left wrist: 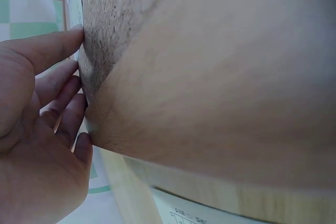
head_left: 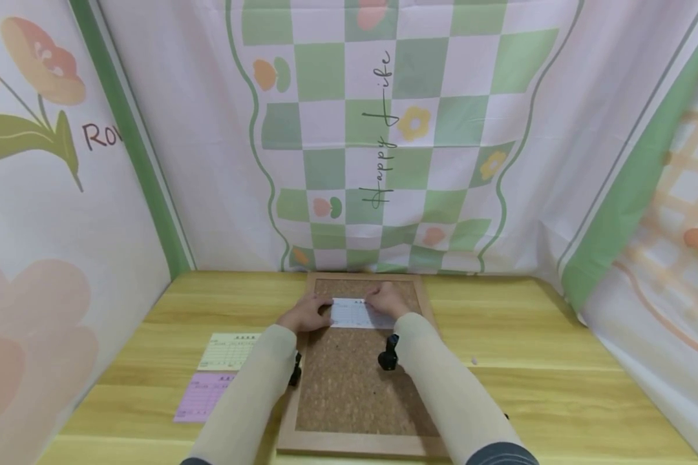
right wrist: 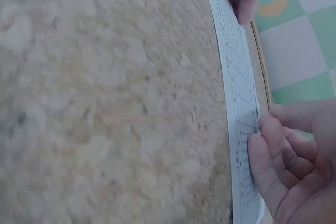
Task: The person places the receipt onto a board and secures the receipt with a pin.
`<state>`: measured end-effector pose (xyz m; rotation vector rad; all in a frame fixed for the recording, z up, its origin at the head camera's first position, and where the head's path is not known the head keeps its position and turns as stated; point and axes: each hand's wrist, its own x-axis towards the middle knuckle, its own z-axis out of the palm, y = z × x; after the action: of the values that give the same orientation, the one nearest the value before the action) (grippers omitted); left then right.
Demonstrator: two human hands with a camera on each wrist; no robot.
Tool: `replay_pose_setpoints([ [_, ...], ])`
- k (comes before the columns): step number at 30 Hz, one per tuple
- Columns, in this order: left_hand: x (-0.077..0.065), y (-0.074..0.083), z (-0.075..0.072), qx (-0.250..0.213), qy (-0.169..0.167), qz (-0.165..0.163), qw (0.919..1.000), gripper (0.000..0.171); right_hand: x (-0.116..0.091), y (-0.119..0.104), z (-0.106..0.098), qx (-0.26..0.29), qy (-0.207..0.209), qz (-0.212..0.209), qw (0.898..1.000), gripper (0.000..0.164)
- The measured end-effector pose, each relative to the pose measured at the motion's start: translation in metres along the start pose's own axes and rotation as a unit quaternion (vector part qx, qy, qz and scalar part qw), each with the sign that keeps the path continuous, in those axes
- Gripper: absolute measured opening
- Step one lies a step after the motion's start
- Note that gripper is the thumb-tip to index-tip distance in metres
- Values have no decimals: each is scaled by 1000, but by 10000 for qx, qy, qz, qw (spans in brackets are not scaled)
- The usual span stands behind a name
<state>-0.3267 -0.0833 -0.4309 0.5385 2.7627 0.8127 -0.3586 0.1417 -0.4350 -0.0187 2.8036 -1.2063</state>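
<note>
I think the white paper [head_left: 351, 314] is being set flat on the cork board [head_left: 343, 381]. It lies between the left hand [head_left: 307, 313], loose fingers touching its side, and the right hand [head_left: 388, 299], thumb and finger bunched at its top edge. I can't tell if they pinch anything. Next probably needs a firm press there. The right hand hides one corner.

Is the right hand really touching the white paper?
Touching. The right wrist view shows it: one of the fingers of the right hand lies against the lined face of the white paper, with no gap.
</note>
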Motion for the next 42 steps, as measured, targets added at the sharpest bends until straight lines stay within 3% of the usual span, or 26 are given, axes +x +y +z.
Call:
replay_pose_setpoints([
  [7, 0, 0, 0, 45, -15, 18, 10000, 50, 2, 3, -4, 411, -400, -152, 9982, 25],
  [14, -1, 1, -1, -100, -25, -88, 9999, 51, -2, -5, -11, 208, -493, -152, 9985, 18],
  [21, -1, 2, -2, -139, -27, -80, 9999, 50, -12, -8, -22, 47, -630, -315, 9975, 22],
  [26, -1, 3, -2, -153, -33, -74, 9998, 51, -12, -3, -30, -166, -657, -540, 9962, 25],
  [38, -2, 2, -1, -144, 21, -41, 9999, 50, -17, 12, -49, -9, -892, -830, 9925, 35],
  [42, -2, 2, -1, -171, 30, -45, 9998, 50, -19, 14, -55, -23, -841, -803, 9932, 26],
])
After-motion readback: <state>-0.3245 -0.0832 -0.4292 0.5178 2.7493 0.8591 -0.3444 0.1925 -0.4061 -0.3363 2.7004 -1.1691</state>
